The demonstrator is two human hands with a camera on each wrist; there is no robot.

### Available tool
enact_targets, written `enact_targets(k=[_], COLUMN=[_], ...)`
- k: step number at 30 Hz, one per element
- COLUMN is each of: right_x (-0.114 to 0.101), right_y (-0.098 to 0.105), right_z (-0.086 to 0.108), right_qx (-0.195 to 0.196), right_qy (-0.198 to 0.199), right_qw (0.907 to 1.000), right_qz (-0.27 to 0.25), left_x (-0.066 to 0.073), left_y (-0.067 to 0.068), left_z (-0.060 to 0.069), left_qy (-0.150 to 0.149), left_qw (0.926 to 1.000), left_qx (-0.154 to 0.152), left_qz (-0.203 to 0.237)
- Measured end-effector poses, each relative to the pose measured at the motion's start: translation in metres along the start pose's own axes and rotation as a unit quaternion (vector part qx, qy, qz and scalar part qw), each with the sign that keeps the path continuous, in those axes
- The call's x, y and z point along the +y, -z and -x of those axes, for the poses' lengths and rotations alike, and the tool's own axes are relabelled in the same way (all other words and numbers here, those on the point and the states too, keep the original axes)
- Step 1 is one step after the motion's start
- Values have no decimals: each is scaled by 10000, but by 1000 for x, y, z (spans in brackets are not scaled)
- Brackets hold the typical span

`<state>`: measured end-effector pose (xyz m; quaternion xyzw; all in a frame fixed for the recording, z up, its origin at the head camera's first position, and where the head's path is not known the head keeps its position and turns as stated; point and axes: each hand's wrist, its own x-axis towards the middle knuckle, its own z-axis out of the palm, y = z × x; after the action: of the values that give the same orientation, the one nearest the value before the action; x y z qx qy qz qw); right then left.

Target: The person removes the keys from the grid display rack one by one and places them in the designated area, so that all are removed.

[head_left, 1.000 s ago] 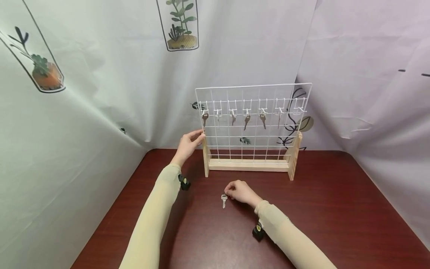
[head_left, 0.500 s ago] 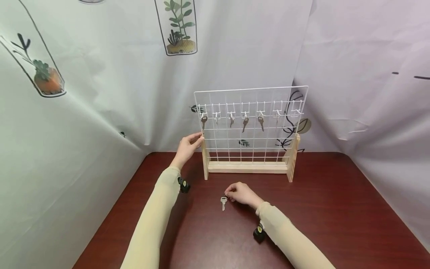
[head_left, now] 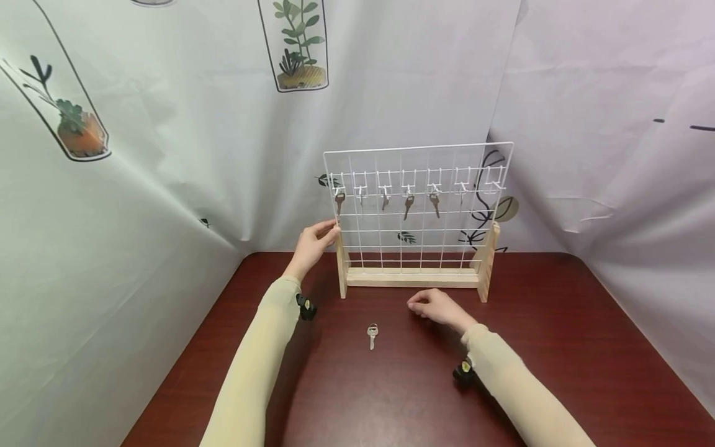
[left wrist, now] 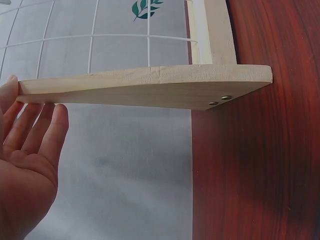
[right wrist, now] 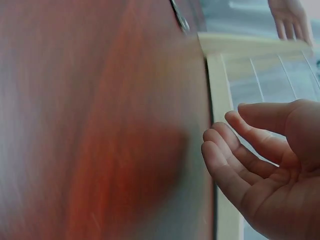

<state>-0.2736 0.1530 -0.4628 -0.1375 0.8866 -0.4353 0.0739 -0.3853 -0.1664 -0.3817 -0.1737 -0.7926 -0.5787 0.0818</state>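
Note:
My left hand (head_left: 313,245) pinches the top of the rack's left wooden side post (head_left: 341,264); in the left wrist view the thumb lies on one edge of the post (left wrist: 145,87) and the fingertips on the other. A single silver key (head_left: 372,335) lies on the table in front of the rack. To the right of that key, my right hand (head_left: 438,307) is held with loosely bent fingers and nothing between them. Several keys, one of them a brown key (head_left: 434,203), hang from hooks on the white wire grid (head_left: 410,230). On the rightmost hook (head_left: 494,185) no key shows.
The rack's wooden crossbar (head_left: 412,281) runs between its two side posts near the back of the dark red table (head_left: 536,347). Behind and beside the table hangs pale cloth (head_left: 413,105) printed with plants.
The right hand has let go of the silver key and moved right and slightly back, leaving it on the table. The left hand has kept its hold on the post.

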Motion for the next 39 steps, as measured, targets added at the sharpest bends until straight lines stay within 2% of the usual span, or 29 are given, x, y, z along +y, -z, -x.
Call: enact_targets(k=[7,11,20,23,28,35,39], right_x=[10,9,-18,-29,-45,-65,-73], right_y=[39,61,114,130,147,160,162], right_z=[6,9,20,20,18,13,12], right_qx=[272,616,1312,1600,2107,2462,2744], right_qy=[112,192,154,232,531,720,801], right_qw=[9996,9979,9905,9855,9721,9586,9478], right_qz=[-16,29,-385,-506,-884,-1237,-1414], left_x=[-1,-1,-1,1,1,0,0], left_y=[0,-1,-1,-1,-2,-2,-2], left_z=[-1,0,0,-1,0,1,1], left_qy=[-26,-31,-13,-9,-60,-78,-44], left_qw=[10000,10000,10000,9999,9999,9999,9999], left_qx=[-17,17,30,57,85,83,68], left_qz=[40,26,48,88,58,31,71])
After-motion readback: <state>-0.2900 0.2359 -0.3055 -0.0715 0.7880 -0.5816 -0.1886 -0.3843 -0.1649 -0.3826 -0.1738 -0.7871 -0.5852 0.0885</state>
